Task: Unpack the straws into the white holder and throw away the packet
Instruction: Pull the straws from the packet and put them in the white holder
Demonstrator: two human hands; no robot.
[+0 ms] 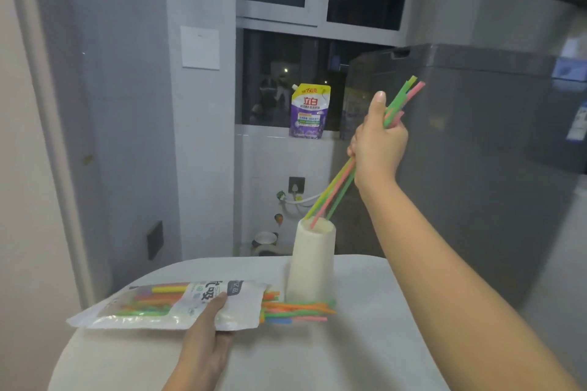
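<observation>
Now the right hand (378, 143), fingers wrapped around a straw bundle (333, 190), tips it into the white holder (309, 260); the left hand (206, 336) pinches the packet (190, 301) on the table (365, 343).

A: Cam setup?

B: One head cam only, wide-angle, worn by the person. Looks fwd and down over a rounded white table (365, 343); both bare forearms enter from the bottom edge.

A: How near?

B: Close. Left hand (203, 336) low at the near edge, right hand (378, 143) raised mid-frame. The tall white tapered holder (309, 263) sits centre.

A: Facing?

B: Toward a dark window (317, 79) w/ a purple stand-up pouch (309, 113) on its sill, grey appliance (476, 152) at right. No 2nd view, so nothing shared.
</observation>
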